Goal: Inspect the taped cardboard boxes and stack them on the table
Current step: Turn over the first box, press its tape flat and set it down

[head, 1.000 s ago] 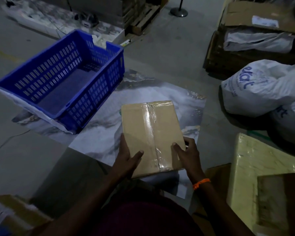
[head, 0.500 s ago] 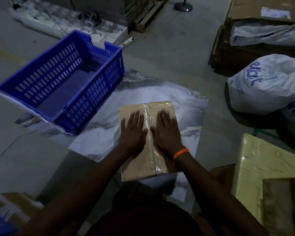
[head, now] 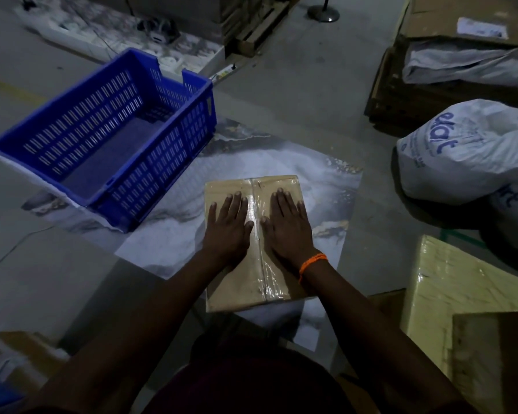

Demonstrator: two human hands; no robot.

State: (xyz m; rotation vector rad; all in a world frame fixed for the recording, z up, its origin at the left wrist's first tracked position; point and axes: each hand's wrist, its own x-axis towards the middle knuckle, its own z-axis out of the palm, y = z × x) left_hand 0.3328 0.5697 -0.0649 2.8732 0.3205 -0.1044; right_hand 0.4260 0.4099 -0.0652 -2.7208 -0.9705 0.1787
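Box (head: 237, 289) | L hand (head: 228, 230), R hand (head: 287, 231) flat atop | prev: gripping edge

A blue crate (head: 174, 162) sits at the left. Behind it are a pallet (head: 260, 28) and a round stand base (head: 323, 13). At the right a white sack (head: 467, 156) with blue lettering lies below a flat carton (head: 449, 19). A yellow wrapped block (head: 449, 282) lies nearest, lower right.
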